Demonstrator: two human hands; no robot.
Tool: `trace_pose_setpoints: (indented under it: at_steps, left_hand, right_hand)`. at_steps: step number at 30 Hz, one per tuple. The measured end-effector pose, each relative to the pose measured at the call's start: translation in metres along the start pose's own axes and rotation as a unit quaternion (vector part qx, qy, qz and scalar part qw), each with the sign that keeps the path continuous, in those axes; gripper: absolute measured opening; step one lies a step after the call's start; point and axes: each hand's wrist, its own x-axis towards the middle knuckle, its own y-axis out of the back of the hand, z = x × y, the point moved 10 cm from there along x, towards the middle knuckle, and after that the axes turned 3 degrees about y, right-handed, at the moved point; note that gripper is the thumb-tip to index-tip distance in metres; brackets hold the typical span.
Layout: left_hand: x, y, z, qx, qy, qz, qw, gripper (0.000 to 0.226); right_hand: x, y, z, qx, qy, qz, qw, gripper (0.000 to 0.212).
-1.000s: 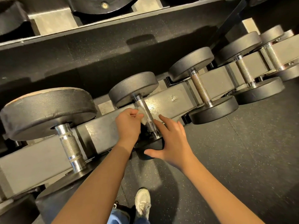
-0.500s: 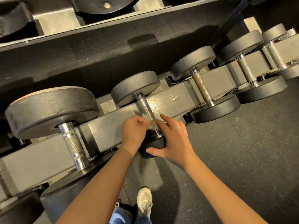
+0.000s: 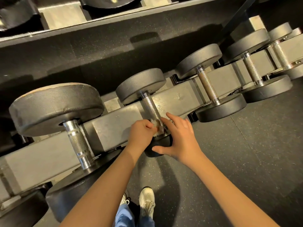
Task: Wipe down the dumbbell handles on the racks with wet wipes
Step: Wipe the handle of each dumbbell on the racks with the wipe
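A dumbbell with a knurled chrome handle (image 3: pixel 151 108) lies across the grey rack rail (image 3: pixel 114 128) in the middle. My left hand (image 3: pixel 141 133) grips a crumpled white wet wipe (image 3: pixel 157 128) against the lower end of that handle. My right hand (image 3: pixel 179 138) rests with spread fingers on the dumbbell's near black head (image 3: pixel 157 147), thumb along its front. The far head (image 3: pixel 141 85) is fully visible.
A larger dumbbell (image 3: pixel 77 141) lies to the left on the rail, and several smaller ones (image 3: pixel 208 87) run to the right. An upper shelf (image 3: pixel 114 22) with more weights overhangs. Black rubber floor (image 3: pixel 246 153) lies on the right; my shoes (image 3: pixel 146 202) are below.
My left hand with the wipe has slid down the handle from its upper part to its lower end. My right hand has stayed on the near head.
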Motion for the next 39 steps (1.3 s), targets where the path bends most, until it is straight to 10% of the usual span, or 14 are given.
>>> trace_pose_setpoints:
  at_steps: [12, 17, 21, 39]
  left_hand:
    - [-0.021, 0.048, 0.053, -0.095, -0.110, 0.006, 0.989, 0.013]
    - [-0.032, 0.091, 0.094, 0.140, -0.292, 0.178, 0.929, 0.036]
    - [-0.012, 0.085, 0.089, 0.262, -0.288, 0.167, 0.906, 0.048]
    - [-0.012, 0.085, 0.088, 0.243, -0.318, 0.162, 0.902, 0.046]
  right_hand:
    - [0.040, 0.023, -0.006, 0.215, -0.080, 0.036, 0.973, 0.014]
    - [0.046, 0.044, 0.010, 0.080, -0.133, 0.103, 0.983, 0.012]
    - [0.061, 0.019, 0.005, -0.002, -0.139, 0.018, 0.990, 0.013]
    - [0.095, 0.023, -0.003, 0.098, -0.109, 0.156, 0.977, 0.017]
